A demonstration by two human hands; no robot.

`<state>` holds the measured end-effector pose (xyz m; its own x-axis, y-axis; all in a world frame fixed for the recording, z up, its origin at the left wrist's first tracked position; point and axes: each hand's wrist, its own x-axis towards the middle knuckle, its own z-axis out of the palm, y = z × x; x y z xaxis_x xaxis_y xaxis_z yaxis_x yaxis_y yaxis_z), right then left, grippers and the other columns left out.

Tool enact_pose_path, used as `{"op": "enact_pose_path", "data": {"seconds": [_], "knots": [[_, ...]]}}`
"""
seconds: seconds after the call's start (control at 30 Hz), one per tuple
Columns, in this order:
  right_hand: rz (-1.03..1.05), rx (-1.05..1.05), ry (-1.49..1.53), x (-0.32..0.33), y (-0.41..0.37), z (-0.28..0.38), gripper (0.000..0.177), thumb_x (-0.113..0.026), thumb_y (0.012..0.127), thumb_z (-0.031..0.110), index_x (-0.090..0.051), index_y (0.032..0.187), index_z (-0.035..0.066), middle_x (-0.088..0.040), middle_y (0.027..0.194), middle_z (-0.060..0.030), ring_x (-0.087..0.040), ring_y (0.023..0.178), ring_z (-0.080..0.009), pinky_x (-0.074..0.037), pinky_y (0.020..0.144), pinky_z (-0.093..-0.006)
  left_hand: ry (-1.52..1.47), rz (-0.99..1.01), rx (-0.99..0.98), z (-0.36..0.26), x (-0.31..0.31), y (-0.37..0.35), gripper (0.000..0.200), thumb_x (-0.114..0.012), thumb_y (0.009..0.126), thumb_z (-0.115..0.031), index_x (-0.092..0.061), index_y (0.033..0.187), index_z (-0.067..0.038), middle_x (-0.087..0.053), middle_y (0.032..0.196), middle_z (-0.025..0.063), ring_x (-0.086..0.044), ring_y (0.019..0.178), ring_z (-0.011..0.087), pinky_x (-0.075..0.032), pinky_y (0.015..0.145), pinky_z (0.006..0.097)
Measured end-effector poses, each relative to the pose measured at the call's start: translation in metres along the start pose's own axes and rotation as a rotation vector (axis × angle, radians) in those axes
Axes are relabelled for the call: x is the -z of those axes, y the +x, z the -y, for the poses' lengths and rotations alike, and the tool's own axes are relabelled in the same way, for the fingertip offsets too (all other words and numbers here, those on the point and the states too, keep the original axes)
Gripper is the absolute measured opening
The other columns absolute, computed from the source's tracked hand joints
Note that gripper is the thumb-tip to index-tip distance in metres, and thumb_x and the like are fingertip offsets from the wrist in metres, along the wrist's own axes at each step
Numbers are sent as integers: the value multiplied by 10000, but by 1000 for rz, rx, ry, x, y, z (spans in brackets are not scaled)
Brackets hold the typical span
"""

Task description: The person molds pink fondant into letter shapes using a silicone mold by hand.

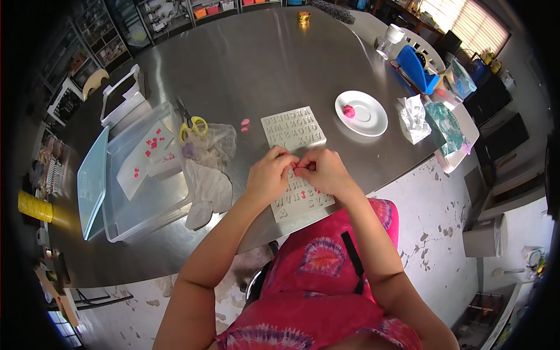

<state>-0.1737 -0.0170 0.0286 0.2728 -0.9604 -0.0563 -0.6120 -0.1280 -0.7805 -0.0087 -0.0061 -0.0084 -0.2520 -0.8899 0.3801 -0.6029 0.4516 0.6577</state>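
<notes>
My left hand (270, 174) and my right hand (324, 170) meet above the lower pale letter mould (291, 211), fingertips pinched together. Between them shows a small bit of pink dough (294, 165), partly hidden by the fingers. Pink pieces fill a few letter cavities of this mould, among them a pink letter (303, 195). Just beyond my hands lies a second letter mould (296, 123), its cavities pale. A ball of pink dough (349, 111) rests on a white saucer (373, 123) to the right. Two small pink pieces (245, 125) lie left of the moulds.
At left, a clear plastic box (116, 224) holds white paper with pink letters; its bluish lid (93, 178) leans beside it. Yellow-handled scissors (195, 127), a plastic bag (216, 146) and a white cloth (208, 198) lie nearby. Crumpled tissue (414, 118) and a blue holder (415, 69) stand right.
</notes>
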Motion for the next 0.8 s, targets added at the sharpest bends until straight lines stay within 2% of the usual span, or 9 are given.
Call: {"op": "enact_pose_path", "data": {"seconds": [0.17, 0.27, 0.4, 0.47, 0.6, 0.67, 0.8], "knots": [[-47, -12, -83, -4, 3, 2, 133, -681, 682, 110, -700, 772, 14, -663, 691, -162, -665, 653, -282, -529, 658, -363, 27, 25, 10, 0, 0, 0, 155, -573, 812, -14, -646, 937, -70, -598, 964, 81, -635, 784, 265, -508, 671, 352], [-40, -72, -64, -4, 4, 7, 127, -675, 674, 123, -696, 742, 18, -654, 647, -146, -659, 616, -273, -528, 648, -362, -6, 3, 22, 0, 0, 0, 156, -562, 825, -61, -629, 957, -107, -592, 969, 63, -634, 795, 270, -512, 676, 384], [-22, -91, -34, -3, 5, 6, 143, -696, 671, 151, -689, 724, 19, -648, 641, -144, -651, 598, -270, -523, 639, -360, -14, 15, 40, 3, -1, 0, 158, -562, 825, -63, -622, 968, -98, -599, 973, 61, -635, 799, 267, -511, 676, 381], [49, -76, -83, 0, 6, 8, 182, -738, 662, 143, -694, 758, -6, -654, 658, -139, -640, 589, -210, -504, 588, -309, -58, 15, 69, 4, -2, 0, 151, -564, 827, -67, -625, 961, -99, -600, 967, 58, -635, 802, 267, -510, 678, 381], [19, -36, -129, -2, 8, 5, 192, -748, 669, 151, -693, 761, -8, -651, 649, -121, -620, 569, -181, -487, 566, -293, -41, -3, 58, 2, 0, 1, 141, -583, 807, -13, -634, 932, -55, -608, 932, 86, -626, 775, 268, -499, 665, 346], [38, -11, 64, 4, 12, -7, 160, -718, 681, 151, -702, 761, 14, -664, 677, -144, -661, 637, -229, -514, 643, -329, -35, -11, 20, 2, 1, 1, 122, -582, 808, -12, -631, 910, -57, -607, 931, 82, -623, 788, 269, -496, 667, 348], [74, -9, 149, 8, 14, -14, 156, -717, 679, 128, -707, 784, 13, -671, 698, -148, -663, 645, -230, -514, 646, -320, -40, 1, 23, 3, 0, 1, 106, -579, 811, -12, -625, 895, -57, -608, 936, 77, -621, 797, 270, -495, 668, 348]]}}
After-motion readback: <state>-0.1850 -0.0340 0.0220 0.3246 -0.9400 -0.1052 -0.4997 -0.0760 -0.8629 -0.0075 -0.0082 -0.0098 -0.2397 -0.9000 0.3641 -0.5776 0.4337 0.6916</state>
